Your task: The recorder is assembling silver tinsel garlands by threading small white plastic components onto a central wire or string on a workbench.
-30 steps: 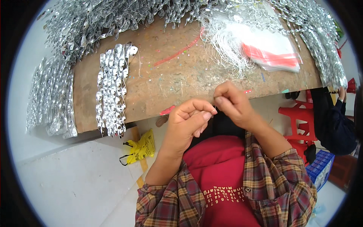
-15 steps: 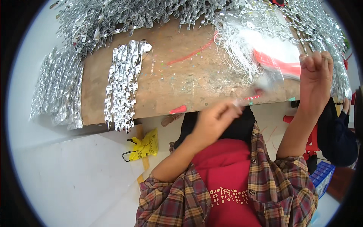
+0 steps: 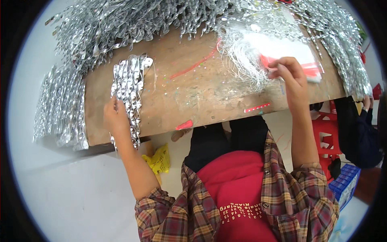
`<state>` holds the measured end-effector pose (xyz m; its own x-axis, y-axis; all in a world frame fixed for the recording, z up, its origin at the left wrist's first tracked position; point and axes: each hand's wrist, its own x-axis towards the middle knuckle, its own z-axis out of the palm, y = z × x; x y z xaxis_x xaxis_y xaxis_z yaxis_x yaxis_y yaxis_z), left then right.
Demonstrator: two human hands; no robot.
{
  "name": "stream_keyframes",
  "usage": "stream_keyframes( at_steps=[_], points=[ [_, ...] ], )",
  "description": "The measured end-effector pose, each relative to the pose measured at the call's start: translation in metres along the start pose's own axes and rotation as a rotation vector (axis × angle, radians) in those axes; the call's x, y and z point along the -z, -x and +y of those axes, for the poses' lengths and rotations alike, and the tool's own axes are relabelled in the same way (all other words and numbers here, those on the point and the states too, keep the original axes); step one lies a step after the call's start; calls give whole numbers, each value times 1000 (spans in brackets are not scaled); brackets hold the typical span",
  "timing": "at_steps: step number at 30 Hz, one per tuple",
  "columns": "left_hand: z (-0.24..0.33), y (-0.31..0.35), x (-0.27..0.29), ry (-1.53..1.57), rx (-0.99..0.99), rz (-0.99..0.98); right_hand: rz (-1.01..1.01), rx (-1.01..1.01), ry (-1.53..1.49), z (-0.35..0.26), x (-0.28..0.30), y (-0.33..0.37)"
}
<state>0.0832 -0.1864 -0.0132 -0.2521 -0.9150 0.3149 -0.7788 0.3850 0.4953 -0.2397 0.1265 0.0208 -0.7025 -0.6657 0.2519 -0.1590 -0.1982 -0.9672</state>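
Note:
My left hand (image 3: 117,117) is at the near left of the table, its fingers closed at the left edge of a bundle of silver twisted foil strands (image 3: 129,80). It seems to pinch one strand, though the fingertips are slightly blurred. The bundle's lower ends hang over the table's near edge. My right hand (image 3: 291,78) is raised at the right, with thumb and forefinger curved and a little apart. Its fingertips are beside a tangled heap of white thread (image 3: 244,60). A stack of clear plastic bags with red bands (image 3: 310,70) lies behind that hand.
Silver foil strands (image 3: 133,24) are heaped along the table's far side and drape over its left and right ends. Red scraps (image 3: 184,125) lie on the wooden table (image 3: 193,92). A yellow bag (image 3: 159,159), a red stool (image 3: 324,133) and a blue crate (image 3: 344,183) stand below. Another person sits at right.
My left hand has moved from the middle to the silver bundle at left. My right hand has come left towards the thread heap, its fingers uncurling. A blurred silver piece no longer shows near the bags.

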Motion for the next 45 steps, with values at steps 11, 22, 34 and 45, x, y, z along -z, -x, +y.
stream_keyframes(
  at_steps=[11, 22, 34, 45],
  points=[
    [81, 61, -3, 152, -478, 15, 29, 186, 610, 68, -45, -135],
    [122, 112, -22, 569, -544, -309, 56, 669, 1233, 72, -62, -176],
    [126, 122, -31, 663, -486, -432, -32, 844, 1200, 69, -26, -142],
    [135, 124, -37, 669, -514, -453, -207, 831, 1314, 46, -30, -156]
  ],
)
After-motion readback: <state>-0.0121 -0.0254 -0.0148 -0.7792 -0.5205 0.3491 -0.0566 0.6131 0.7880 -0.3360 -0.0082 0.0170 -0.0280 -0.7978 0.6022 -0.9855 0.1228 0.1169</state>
